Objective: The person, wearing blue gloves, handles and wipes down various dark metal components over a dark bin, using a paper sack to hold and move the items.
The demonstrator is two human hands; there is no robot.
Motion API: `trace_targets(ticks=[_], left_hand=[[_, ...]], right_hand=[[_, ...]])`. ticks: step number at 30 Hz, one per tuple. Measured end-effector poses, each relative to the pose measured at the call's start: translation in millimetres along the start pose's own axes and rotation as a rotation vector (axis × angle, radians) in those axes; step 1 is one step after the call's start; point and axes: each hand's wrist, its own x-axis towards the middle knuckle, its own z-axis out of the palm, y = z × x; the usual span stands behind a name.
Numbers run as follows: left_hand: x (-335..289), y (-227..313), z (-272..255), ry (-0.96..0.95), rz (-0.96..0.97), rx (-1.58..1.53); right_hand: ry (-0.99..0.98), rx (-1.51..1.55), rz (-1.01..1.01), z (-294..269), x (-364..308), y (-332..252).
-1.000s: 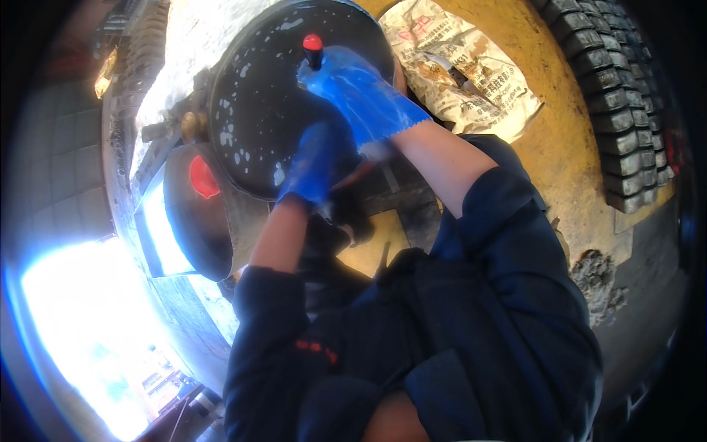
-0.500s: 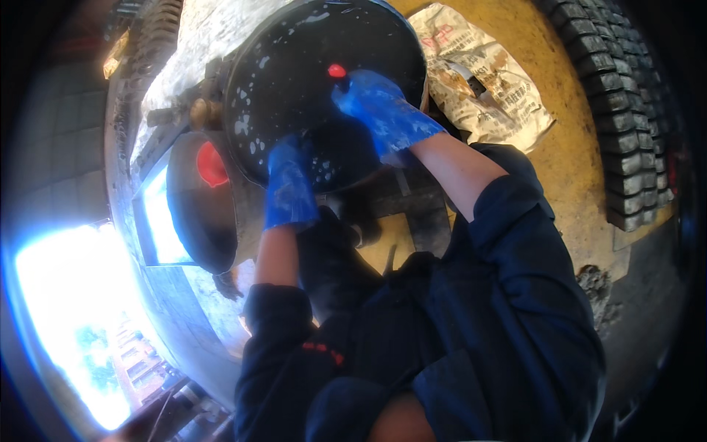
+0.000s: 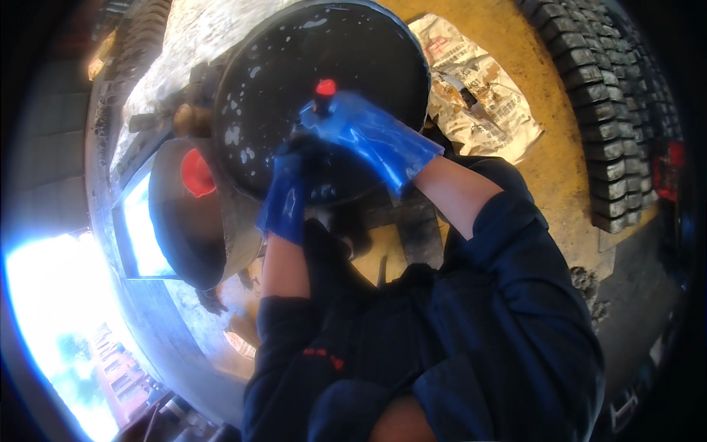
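Left grip: blue glove (image 3: 289, 171) over the black round pan (image 3: 368, 59), near its lower-left rim; fingers were too dark, couldn't tell if they'd closed on anything.
Handle work: imo mid-way through working the red-tipped handle (image 3: 325, 90) over the pan; next move probably called for a steady hold.
Handle spot: around mid-pan, up and right of the left grip.
Right grip: blue glove (image 3: 350, 121) wrapped round that handle.
Paper sack (image 3: 490, 107): lay past the pan's right rim.
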Motion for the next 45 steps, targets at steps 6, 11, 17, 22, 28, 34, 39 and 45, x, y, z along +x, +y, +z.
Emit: trace_targets(ticks=[6,11,17,22,28,34,39,45], left_hand=[[-28,28,23,0.071,-0.057,0.006],[-25,29,19,0.145,-0.255,-0.163],[7,-2,-23,0.215,-0.336,-0.513],[11,-18,-22,0.196,-0.093,0.231],[5,-13,-20,0.183,-0.069,-0.056],[0,-11,-10,0.100,-0.036,-0.334],[2,-6,-2,0.023,-0.015,-0.439],[-5,-5,-13,-0.032,-0.013,-0.482]], right_hand=[[0.204,-0.162,0.076,-17,-4,21],[0.329,-0.022,-0.160,5,0,32],[0.154,-0.196,-0.708,50,6,29],[-0.044,-0.390,-0.572,35,-3,31],[0.292,-0.009,0.041,7,11,41],[0.181,0.581,0.187,12,6,32],[-0.016,0.533,0.043,27,2,21],[0.251,-0.359,0.070,-2,0,17]])
